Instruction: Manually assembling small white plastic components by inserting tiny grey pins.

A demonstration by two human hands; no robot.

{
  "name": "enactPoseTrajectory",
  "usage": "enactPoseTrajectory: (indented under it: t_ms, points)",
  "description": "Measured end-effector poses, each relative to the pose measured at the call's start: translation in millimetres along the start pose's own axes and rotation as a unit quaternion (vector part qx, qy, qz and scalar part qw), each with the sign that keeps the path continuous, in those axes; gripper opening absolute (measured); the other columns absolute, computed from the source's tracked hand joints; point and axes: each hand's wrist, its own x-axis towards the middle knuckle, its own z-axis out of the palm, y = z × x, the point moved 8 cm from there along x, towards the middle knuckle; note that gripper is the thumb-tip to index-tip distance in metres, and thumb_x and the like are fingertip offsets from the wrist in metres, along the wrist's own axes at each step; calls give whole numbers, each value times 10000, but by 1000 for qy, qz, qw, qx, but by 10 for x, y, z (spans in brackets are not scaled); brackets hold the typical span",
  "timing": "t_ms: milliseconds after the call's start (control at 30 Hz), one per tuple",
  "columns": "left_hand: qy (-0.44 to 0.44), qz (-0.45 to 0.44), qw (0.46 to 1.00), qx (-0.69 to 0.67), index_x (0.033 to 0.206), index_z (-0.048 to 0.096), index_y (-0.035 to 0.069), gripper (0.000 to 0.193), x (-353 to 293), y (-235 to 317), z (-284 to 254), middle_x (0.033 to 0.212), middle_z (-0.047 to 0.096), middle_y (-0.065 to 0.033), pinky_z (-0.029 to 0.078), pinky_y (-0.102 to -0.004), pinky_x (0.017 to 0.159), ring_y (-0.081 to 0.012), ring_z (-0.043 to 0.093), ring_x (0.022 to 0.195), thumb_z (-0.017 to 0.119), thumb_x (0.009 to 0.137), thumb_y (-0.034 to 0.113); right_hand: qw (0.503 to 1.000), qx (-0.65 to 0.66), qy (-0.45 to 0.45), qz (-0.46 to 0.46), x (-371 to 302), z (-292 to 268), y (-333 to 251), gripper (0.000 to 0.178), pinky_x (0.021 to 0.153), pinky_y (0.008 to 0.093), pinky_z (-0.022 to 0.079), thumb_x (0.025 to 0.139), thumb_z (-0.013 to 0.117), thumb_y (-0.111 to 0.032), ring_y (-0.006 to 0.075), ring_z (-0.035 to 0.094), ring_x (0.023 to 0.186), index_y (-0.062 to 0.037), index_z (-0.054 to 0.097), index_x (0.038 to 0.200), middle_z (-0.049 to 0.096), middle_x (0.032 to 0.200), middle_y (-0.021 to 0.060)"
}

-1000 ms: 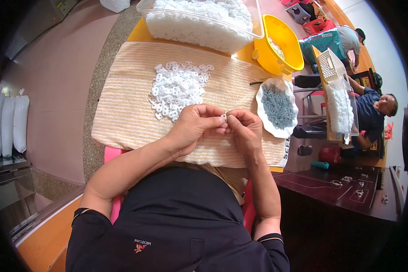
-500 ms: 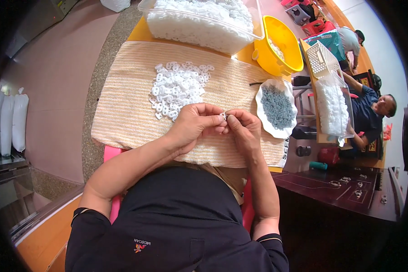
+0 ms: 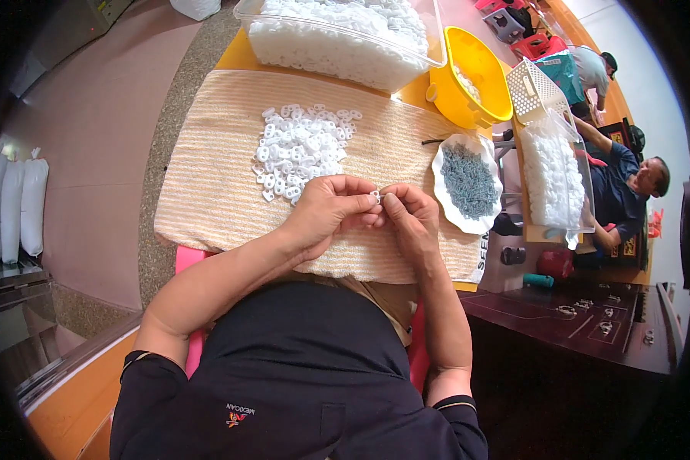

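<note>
Close together over the towel, my two hands meet at a small white plastic piece with holes (image 3: 376, 197). My left hand (image 3: 331, 211) pinches it between thumb and forefinger. The thumb and forefinger of my right hand (image 3: 412, 217) press together at its right side; whether they also hold a tiny part is too small to make out. Just beyond my left hand lies a loose pile of white two-holed plastic pieces (image 3: 303, 149). Right of my right hand, a white wavy-edged dish (image 3: 475, 225) holds a heap of thin grey pieces resembling small springs (image 3: 469, 180).
A striped towel (image 3: 215, 169) covers the table. Along the far edge stand a clear bin of white pieces (image 3: 337, 65) and a yellow basin (image 3: 471, 119). To the right, a person (image 3: 625, 184) sits by another clear bin (image 3: 556, 180) and a perforated basket (image 3: 537, 92).
My hands stay almost still around the small white piece. At the right, the other person's bin and basket have shifted slightly left.
</note>
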Motion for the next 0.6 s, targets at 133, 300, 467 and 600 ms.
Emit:
enactPoseTrajectory:
  t_ms: [133, 300, 467, 600]
  points:
    - [9, -5, 1000, -7, 1022, 581, -56, 168, 4, 0, -28, 900, 651, -134, 583, -270, 738, -182, 672, 787, 622, 864, -19, 1000, -4, -8, -7, 10, 12, 1, 145, 647, 229, 518, 962, 544, -98, 105, 604, 679, 38, 587, 984, 636, 829, 65]
    - [14, -12, 1000, -10, 1025, 583, -50, 169, -4, 11, -35, 916, 647, -123, 582, -261, 746, -169, 668, 807, 627, 866, -12, 1000, -21, 1, -1, 19, -7, 17, 136, 646, 234, 521, 962, 539, -88, 108, 605, 677, 39, 585, 986, 634, 826, 65]
    - [16, -15, 1000, -8, 1023, 585, -48, 171, 11, -5, -67, 935, 645, -117, 581, -256, 751, -163, 666, 825, 631, 863, -11, 999, -39, -4, -7, 28, -7, 13, 128, 642, 242, 526, 961, 534, -73, 114, 604, 665, 43, 583, 983, 631, 819, 67]
    - [14, -11, 1000, -1, 1019, 587, -49, 167, 12, -4, -76, 932, 646, -113, 580, -257, 752, -159, 665, 822, 629, 862, -13, 999, -52, 0, 2, 25, 33, -23, 112, 639, 227, 511, 952, 548, -71, 100, 594, 669, 34, 587, 957, 624, 792, 50]
